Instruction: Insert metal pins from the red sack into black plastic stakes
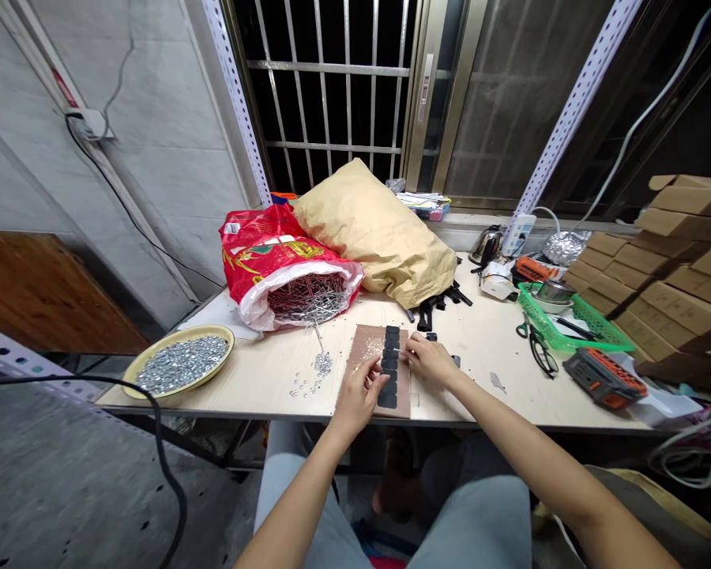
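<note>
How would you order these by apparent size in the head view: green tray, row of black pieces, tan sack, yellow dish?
1. Tan sack
2. Yellow dish and green tray, too alike to rank
3. Row of black pieces

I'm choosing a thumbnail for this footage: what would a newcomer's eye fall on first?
Probably the shiny red-and-white plastic sack, lying left of centre on the pale wooden tabletop, thin rods showing in its open mouth, with a bulging tan sack beside it to the right. Next, the bare left hand and bare right hand, close about a row of flat black pieces on a brown board at the near edge.
</note>
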A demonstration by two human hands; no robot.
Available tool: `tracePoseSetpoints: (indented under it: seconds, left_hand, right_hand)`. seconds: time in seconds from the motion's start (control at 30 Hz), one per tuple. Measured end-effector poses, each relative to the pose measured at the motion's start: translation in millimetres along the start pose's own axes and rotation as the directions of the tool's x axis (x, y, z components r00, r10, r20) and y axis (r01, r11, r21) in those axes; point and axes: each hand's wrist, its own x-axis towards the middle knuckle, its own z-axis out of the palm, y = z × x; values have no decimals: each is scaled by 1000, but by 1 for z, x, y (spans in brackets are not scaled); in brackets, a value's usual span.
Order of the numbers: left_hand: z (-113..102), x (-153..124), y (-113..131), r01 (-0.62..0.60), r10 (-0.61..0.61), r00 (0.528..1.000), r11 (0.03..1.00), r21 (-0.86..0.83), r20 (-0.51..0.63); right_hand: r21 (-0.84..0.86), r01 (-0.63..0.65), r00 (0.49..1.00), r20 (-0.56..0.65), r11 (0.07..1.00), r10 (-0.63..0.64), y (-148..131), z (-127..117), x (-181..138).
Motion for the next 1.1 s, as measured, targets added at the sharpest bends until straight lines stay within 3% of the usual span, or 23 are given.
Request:
tracePoseSetpoints:
  seconds: [0.07, 0.17, 0.3, 0.33, 0.4, 0.47, 0.57, 0.63, 0.77, 0.83, 0.97, 1.03, 1.1]
  left_hand:
    - [-5, -2, 0, 17, -16, 999, 1000, 20, -31]
    - [-14, -4, 2, 36, -31, 996, 998, 55, -82]
    - [-22, -4, 5, 35, -25, 992, 996, 81, -125]
    - [-24, -5, 5, 33, -22, 991, 996, 87, -133]
    - [-25, -5, 5, 46, -29, 987, 994, 104, -160]
    - [-26, -6, 5, 72, -48, 978, 991, 114, -203]
    - [-27, -7, 5, 79, -56, 975, 992, 96, -215]
    - [-27, -7, 5, 71, -53, 979, 994, 88, -199]
    - [-28, -7, 1, 136, -116, 967, 988, 73, -227]
    - [-27, -7, 1, 160, -143, 962, 986, 52, -231]
    - [-26, -6, -3, 171, -154, 968, 983, 70, -200]
    - [-33, -5, -13, 205, -175, 959, 971, 123, -222]
    - [-44, 0, -31, 261, -204, 941, 945, 197, -270]
  right_hand:
    - [23, 87, 992, 93, 996, -88, 2, 6, 2]
    - [142, 291, 925, 210, 946, -316, -2, 7, 0]
    - [67, 149, 967, 198, 987, -159, -8, 2, 2]
    - [43, 160, 964, 209, 986, -166, -9, 2, 2]
    - [58, 312, 916, 247, 948, -317, -12, 5, 1]
    - [89, 426, 877, 203, 900, -435, -13, 10, 1]
    - [56, 324, 945, 31, 944, -326, -12, 13, 3]
    - [43, 290, 957, 4, 956, -291, -12, 13, 2]
    - [293, 393, 911, 1, 872, -412, -17, 14, -16]
    - [379, 340, 935, -39, 860, -352, -16, 12, -29]
    - [513, 94, 995, -35, 853, -88, 10, -2, -71]
    - [576, -61, 997, 77, 815, 19, 34, -13, -112]
    - [565, -246, 958, 267, 788, 107, 57, -22, -170]
